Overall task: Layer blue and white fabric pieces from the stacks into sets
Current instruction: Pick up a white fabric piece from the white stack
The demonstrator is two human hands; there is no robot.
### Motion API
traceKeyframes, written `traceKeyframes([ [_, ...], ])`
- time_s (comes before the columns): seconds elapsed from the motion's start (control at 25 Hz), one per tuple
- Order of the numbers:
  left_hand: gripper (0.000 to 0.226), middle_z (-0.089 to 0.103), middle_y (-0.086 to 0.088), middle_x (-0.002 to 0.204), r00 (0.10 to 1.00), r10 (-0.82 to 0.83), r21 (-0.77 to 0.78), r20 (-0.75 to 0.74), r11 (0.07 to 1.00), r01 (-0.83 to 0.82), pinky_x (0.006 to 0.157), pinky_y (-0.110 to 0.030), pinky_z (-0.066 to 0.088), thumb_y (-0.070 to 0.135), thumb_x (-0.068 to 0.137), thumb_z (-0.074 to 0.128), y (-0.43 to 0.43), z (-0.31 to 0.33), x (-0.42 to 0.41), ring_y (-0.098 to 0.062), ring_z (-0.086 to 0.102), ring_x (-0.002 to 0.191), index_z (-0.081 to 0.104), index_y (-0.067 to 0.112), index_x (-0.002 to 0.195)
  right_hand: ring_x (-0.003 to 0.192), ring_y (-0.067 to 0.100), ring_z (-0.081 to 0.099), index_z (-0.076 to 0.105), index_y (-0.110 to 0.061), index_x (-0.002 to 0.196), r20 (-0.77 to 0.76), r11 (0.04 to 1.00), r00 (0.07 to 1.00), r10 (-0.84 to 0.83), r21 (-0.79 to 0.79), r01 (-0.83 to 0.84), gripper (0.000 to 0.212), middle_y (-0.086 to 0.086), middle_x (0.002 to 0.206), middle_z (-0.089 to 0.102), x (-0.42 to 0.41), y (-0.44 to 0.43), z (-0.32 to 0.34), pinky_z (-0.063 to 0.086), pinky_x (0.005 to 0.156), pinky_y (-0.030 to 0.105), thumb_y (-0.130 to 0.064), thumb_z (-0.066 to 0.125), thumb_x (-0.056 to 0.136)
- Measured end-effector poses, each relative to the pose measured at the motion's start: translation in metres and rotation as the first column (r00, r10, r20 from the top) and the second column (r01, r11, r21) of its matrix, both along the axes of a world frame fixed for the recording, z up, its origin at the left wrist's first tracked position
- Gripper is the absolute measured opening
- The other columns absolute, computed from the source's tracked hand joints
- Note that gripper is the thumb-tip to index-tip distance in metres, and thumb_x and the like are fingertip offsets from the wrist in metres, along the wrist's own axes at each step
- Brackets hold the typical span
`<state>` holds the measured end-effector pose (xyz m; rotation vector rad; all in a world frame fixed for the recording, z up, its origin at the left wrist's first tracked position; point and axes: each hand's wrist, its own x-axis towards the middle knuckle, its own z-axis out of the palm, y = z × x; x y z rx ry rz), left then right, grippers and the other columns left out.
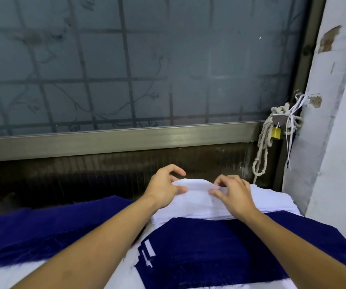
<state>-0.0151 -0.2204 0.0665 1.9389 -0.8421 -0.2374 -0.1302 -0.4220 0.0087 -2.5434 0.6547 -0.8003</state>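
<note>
Lifting a white piece (197,189) off the white stack (276,202)
Pinched at far edge by left hand (163,188) and right hand (233,196), seemingly; sets (209,243) already layered nearer, blue stack (42,232) at left, much undone.

Hands at far edge of white stack (272,200): right hand (232,195) pinches top white piece (197,185); left hand (164,186) thumb on it, grip unclear; blue stack (209,243) nearer.
</note>
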Motion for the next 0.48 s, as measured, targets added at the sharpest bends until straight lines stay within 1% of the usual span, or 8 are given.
traceKeyframes([
  [0.04, 0.032, 0.074, -0.009, 0.09, 1.0, 0.01, -0.005, 0.025, 1.0, -0.01, 0.063, -0.025, 0.049, 0.01, 0.084, 0.083, 0.01, 0.01, -0.001, -0.019, 0.069, 0.08, 0.066, 0.027, 0.105, 0.104, 0.009, 0.054, 0.057, -0.036, 0.082, 0.023, 0.999, 1.0, 0.009, 0.035, -0.01, 0.019, -0.016, 0.092, 0.064, -0.007, -0.002, 0.008, 0.034, 0.109, 0.042, -0.038, 0.074, 0.09],
  [0.08, 0.03, 0.073, -0.01, 0.089, 0.999, 0.029, -0.015, 0.046, 1.0, -0.028, 0.064, -0.027, 0.051, 0.011, 0.083, 0.083, 0.022, 0.02, -0.002, -0.021, 0.07, 0.08, 0.067, 0.026, 0.102, 0.1, 0.01, 0.058, 0.056, -0.035, 0.081, 0.05, 0.998, 0.999, 0.014, 0.065, -0.017, 0.021, -0.015, 0.088, 0.065, -0.014, -0.003, 0.016, 0.037, 0.109, 0.045, -0.034, 0.075, 0.089],
  [0.12, 0.028, 0.073, -0.01, 0.088, 0.997, 0.055, -0.03, 0.062, 0.998, -0.053, 0.067, -0.028, 0.053, 0.011, 0.082, 0.084, 0.034, 0.029, -0.004, -0.022, 0.07, 0.08, 0.068, 0.025, 0.1, 0.099, 0.011, 0.06, 0.058, -0.034, 0.083, 0.069, 0.996, 0.997, 0.015, 0.084, -0.021, 0.019, -0.014, 0.088, 0.067, -0.022, -0.003, 0.025, 0.039, 0.108, 0.047, -0.031, 0.076, 0.089],
  [0.2, 0.023, 0.072, -0.009, 0.088, 0.99, 0.116, -0.058, 0.084, 0.992, -0.111, 0.071, -0.03, 0.053, 0.013, 0.081, 0.085, 0.06, 0.042, -0.007, -0.021, 0.067, 0.079, 0.069, 0.022, 0.094, 0.105, 0.016, 0.062, 0.065, -0.032, 0.094, 0.046, 0.998, 0.999, 0.002, 0.059, -0.005, 0.012, -0.01, 0.096, 0.07, -0.036, 0.001, 0.041, 0.038, 0.11, 0.048, -0.032, 0.076, 0.09],
  [0.24, 0.02, 0.071, -0.008, 0.088, 0.986, 0.14, -0.067, 0.089, 0.989, -0.134, 0.072, -0.031, 0.052, 0.014, 0.081, 0.086, 0.073, 0.046, -0.008, -0.019, 0.065, 0.079, 0.07, 0.021, 0.091, 0.11, 0.019, 0.062, 0.067, -0.031, 0.101, 0.02, 1.0, 1.0, -0.007, 0.031, 0.006, 0.013, -0.008, 0.101, 0.071, -0.041, 0.004, 0.048, 0.036, 0.111, 0.047, -0.033, 0.074, 0.091],
  [0.36, 0.015, 0.073, -0.002, 0.092, 0.979, 0.19, -0.088, 0.077, 0.979, -0.184, 0.076, -0.031, 0.051, 0.017, 0.082, 0.085, 0.114, 0.052, -0.014, -0.017, 0.065, 0.084, 0.073, 0.019, 0.09, 0.123, 0.023, 0.058, 0.069, -0.022, 0.122, -0.044, 1.0, 0.999, -0.013, 0.027, 0.014, 0.033, 0.0, 0.117, 0.072, -0.054, 0.022, 0.064, 0.03, 0.116, 0.046, -0.037, 0.071, 0.093],
  [0.4, 0.012, 0.073, 0.0, 0.093, 0.975, 0.206, -0.084, 0.077, 0.976, -0.2, 0.076, -0.028, 0.051, 0.018, 0.083, 0.084, 0.129, 0.053, -0.016, -0.016, 0.066, 0.086, 0.074, 0.019, 0.091, 0.128, 0.024, 0.056, 0.067, -0.018, 0.126, -0.058, 0.999, 0.998, -0.007, 0.038, 0.009, 0.039, 0.002, 0.124, 0.07, -0.059, 0.029, 0.068, 0.03, 0.117, 0.047, -0.038, 0.072, 0.092],
  [0.48, 0.008, 0.075, 0.002, 0.092, 0.971, 0.233, -0.057, 0.062, 0.972, -0.229, 0.073, -0.026, 0.05, 0.02, 0.087, 0.081, 0.161, 0.056, -0.018, -0.017, 0.068, 0.086, 0.077, 0.019, 0.093, 0.131, 0.025, 0.054, 0.068, -0.014, 0.127, -0.088, 0.997, 0.996, 0.021, 0.073, -0.014, 0.044, 0.003, 0.132, 0.066, -0.07, 0.042, 0.076, 0.03, 0.117, 0.048, -0.039, 0.072, 0.091],
])
